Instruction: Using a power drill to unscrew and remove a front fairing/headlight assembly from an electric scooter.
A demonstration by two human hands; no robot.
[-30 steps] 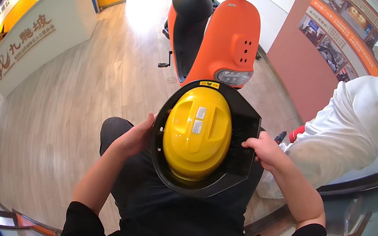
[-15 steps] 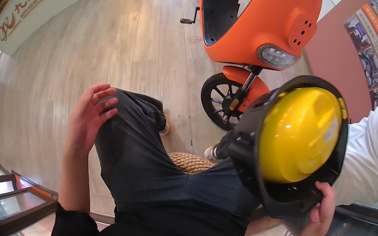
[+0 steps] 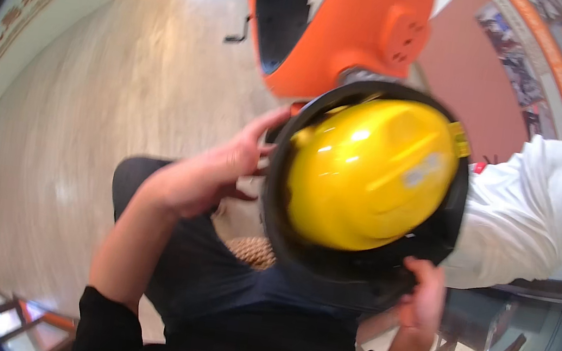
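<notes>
A yellow hard hat with a wide black rim is in front of me, above my lap, its rounded crown facing up. My right hand is closed on the lower right of the rim, thumb on top. My left hand is at the left side of the rim. Its upper fingers pass behind the edge, while a lower finger sticks out free. The undersides of the rim and the left fingertips are hidden, and the picture is somewhat blurred.
Beyond the hat stands an orange scooter on the wooden floor. A person's white sleeve is close on the right. A woven seat shows between my legs. A picture board stands at the far right.
The hard hat has moved left, toward the middle, with my right hand on it. My left hand has left its place above my left knee and reached the rim. The view has shifted.
</notes>
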